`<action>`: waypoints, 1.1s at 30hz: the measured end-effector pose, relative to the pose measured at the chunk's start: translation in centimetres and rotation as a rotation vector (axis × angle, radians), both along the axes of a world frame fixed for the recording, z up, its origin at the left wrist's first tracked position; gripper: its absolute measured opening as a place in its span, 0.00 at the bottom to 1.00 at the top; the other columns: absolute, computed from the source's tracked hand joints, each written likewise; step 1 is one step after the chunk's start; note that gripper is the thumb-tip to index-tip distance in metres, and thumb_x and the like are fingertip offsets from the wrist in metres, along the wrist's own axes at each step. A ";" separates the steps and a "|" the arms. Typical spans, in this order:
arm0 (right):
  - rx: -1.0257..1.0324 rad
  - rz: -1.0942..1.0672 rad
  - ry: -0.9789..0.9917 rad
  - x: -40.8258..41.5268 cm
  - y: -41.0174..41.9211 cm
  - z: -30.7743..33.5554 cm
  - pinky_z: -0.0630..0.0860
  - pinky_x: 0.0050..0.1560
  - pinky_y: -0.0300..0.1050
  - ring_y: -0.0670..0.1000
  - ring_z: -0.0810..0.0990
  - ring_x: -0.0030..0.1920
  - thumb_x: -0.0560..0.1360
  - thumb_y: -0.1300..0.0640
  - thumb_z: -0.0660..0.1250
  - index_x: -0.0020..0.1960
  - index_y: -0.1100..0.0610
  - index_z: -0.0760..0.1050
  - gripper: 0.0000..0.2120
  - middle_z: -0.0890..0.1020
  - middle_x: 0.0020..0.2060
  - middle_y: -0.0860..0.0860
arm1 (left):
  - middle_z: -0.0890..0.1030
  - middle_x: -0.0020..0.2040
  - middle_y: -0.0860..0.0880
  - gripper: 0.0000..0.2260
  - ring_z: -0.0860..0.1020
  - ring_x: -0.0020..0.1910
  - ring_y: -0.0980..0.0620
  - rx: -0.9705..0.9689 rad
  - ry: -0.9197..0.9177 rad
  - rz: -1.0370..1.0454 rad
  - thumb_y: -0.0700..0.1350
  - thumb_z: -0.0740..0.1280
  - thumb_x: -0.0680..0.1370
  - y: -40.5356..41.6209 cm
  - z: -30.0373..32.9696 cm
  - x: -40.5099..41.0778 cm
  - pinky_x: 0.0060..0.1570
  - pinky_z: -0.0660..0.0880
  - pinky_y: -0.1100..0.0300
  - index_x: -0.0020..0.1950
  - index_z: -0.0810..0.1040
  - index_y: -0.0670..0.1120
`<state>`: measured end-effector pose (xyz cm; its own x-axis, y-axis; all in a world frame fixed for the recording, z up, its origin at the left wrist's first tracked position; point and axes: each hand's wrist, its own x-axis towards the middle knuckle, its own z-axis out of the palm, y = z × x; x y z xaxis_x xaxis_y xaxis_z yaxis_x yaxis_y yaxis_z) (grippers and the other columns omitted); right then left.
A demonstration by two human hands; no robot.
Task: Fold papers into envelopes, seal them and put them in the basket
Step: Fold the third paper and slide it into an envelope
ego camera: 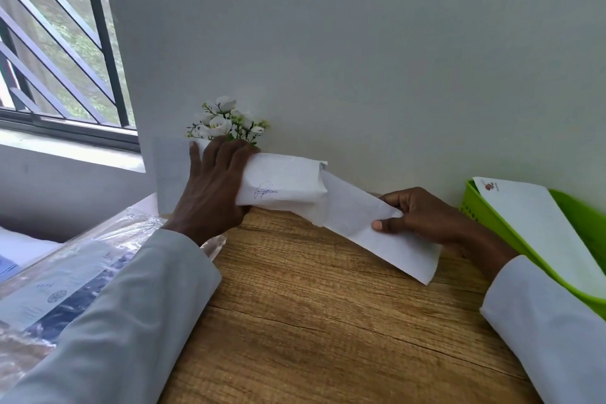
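Above the wooden desk (328, 321), my left hand (213, 187) grips one folded paper (282, 185), its long axis running left to right, signature facing me. My right hand (416, 215) pinches one envelope (367, 223), slanting down to the right. One more envelope (541, 226) lies in the single green basket (580, 207).

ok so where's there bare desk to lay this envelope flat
The wooden desk is bare between the two sleeves, below the envelope. Crowded: plastic-wrapped stack on the left, green basket on the right, flowers by the wall.
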<state>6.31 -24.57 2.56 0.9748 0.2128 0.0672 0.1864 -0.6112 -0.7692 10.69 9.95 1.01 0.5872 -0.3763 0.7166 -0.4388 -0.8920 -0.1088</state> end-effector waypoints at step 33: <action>-0.040 -0.033 -0.032 -0.4 1.4 0.7 0.75 0.53 0.38 0.51 0.83 0.54 0.69 0.56 0.77 0.74 0.50 0.66 0.36 0.87 0.49 0.56 | 0.69 0.69 0.41 0.42 0.58 0.73 0.36 0.206 0.056 -0.119 0.48 0.78 0.61 -3.5 -0.3 -1.5 0.67 0.52 0.25 0.72 0.64 0.49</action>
<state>5.91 -23.15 3.26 0.9788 0.1839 0.0903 0.1898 -0.6477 -0.7379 9.24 6.47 0.75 0.5667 -0.5798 0.5853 -0.5500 -0.7952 -0.2552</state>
